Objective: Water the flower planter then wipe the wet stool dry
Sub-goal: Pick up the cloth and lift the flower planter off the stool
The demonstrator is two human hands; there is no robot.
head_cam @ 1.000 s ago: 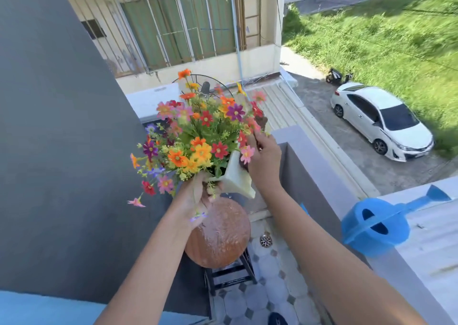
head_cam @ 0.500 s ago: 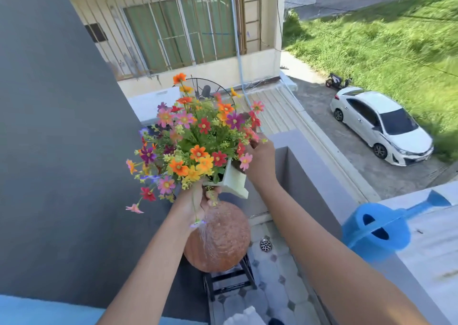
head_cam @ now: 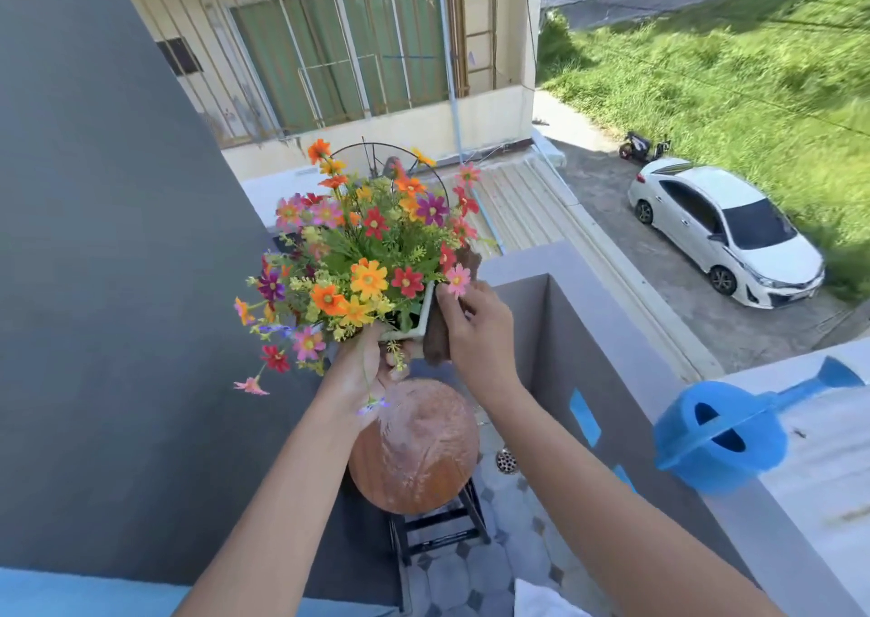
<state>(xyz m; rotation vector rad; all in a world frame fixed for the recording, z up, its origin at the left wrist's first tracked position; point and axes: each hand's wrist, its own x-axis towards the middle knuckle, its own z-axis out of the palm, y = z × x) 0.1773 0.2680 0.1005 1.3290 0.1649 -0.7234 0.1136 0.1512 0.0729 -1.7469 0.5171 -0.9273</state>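
Head view: balcony high above a street, dark grey wall (head_cam: 94, 240) on the left, grey parapet (head_cam: 588, 296) on the right, patterned tile floor (head_cam: 471, 579) far below with a round drain (head_cam: 504, 460). Beyond the parapet: a cream building with barred windows (head_cam: 339, 51), grass (head_cam: 729, 61), a white car (head_cam: 725, 235) parked on concrete, a scooter (head_cam: 642, 145) behind it.

Flower planter (head_cam: 419, 320), a small white pot packed with orange, red, pink and purple flowers (head_cam: 367, 258), is held up in the air over the stool. Left hand (head_cam: 362, 371) grips the pot from underneath, fingers wrapped on its base. Right hand (head_cam: 475, 334) is at the pot's right side, fingers pinched on a brown piece (head_cam: 435, 343) against the rim (possibly bark or cloth, hard to tell).

Stool (head_cam: 414, 447) stands directly beneath the planter: round wood-tone seat with a pale wet-looking sheen, black frame under it.

Blue watering can (head_cam: 725, 433) lies on the parapet ledge at right, spout pointing away, well apart from both hands. A bit of white cloth (head_cam: 536, 600) shows at the bottom edge.
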